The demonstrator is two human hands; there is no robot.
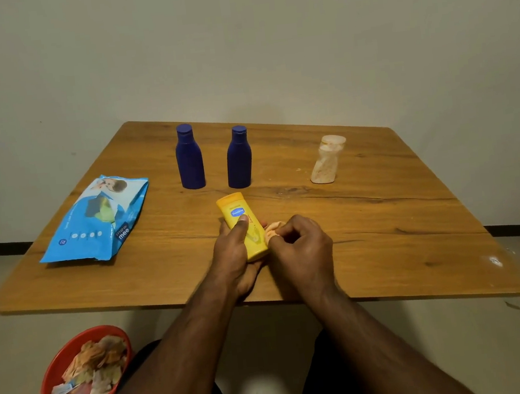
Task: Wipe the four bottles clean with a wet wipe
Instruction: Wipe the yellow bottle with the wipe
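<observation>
Gripping the yellow Vaseline bottle (241,224), my left hand (235,250) wrapped it; my right hand (299,244) pinched the wet wipe (272,229) at its three o'clock side.

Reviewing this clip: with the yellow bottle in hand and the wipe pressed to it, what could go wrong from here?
1. The wet wipe is a small stained wad pinched by the right hand; it may smear dirt onto the yellow bottle rather than lift it.
2. The left hand covers the bottle's lower part, so that area may be missed.
3. The clear bottle looks heavily soiled; one wipe may not suffice.
</observation>
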